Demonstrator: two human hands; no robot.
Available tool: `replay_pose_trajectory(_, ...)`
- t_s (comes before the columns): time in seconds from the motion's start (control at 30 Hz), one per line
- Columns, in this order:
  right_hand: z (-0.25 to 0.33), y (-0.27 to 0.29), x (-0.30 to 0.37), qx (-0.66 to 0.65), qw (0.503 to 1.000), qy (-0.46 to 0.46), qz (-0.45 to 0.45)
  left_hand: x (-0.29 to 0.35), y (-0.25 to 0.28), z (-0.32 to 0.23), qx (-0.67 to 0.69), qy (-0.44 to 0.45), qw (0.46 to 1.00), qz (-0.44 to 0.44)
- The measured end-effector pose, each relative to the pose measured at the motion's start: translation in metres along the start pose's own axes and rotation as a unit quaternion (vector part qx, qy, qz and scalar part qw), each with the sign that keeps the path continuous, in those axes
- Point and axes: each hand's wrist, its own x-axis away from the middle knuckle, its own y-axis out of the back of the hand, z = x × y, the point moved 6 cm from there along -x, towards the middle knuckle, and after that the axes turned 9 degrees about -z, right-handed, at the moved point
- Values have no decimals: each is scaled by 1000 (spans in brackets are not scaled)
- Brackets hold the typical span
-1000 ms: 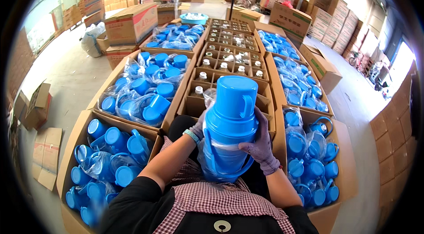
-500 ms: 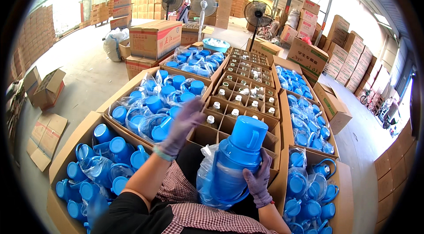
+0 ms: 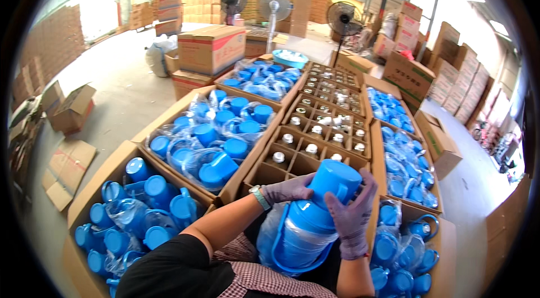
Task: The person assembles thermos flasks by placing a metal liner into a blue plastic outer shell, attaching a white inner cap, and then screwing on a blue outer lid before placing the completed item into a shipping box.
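A large blue thermos [image 3: 306, 230] stands upright in my lap, slightly tilted, with a clear plastic bag around its body. Its blue cup lid [image 3: 333, 177] sits on top, a small handle at the side. My left hand [image 3: 288, 189], in a purple-grey glove, closes on the lid's left side. From the right, my gloved right hand [image 3: 354, 213] wraps round the lid, thumb in front and fingers behind. Just beyond it, a divided carton [image 3: 261, 177] holds white-topped flask liners [image 3: 287, 139] in some of its cells.
Open cartons of bagged blue thermoses flank me: a near left carton [image 3: 76, 222], another beyond it [image 3: 147, 129], and a right carton [image 3: 444, 242]. Farther off stand a blue basin [image 3: 291, 57], several fans [image 3: 275, 7] and stacked boxes [image 3: 212, 50]. A person [image 3: 232, 2] stands at the back.
My left hand has come down from the air onto the cup lid. My right hand has moved up from the thermos's side to the lid. The view has shifted a little.
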Motion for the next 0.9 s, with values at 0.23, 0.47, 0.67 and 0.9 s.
replay_pose_trajectory(0.23,-68,-13,-21,-203,967,-121,95,0,3,7,-30,59,996,-52)
replay_pose_trajectory(0.47,-160,-37,-32,-698,697,-117,113,-25,-64,-17,-126,-11,990,61)
replay_pose_trajectory(0.67,-257,-27,-45,-626,705,-334,5,-1,16,-3,-60,119,982,-132)
replay_pose_trajectory(0.9,-459,178,15,-281,828,-361,-324,-3,87,69,114,155,963,-188)
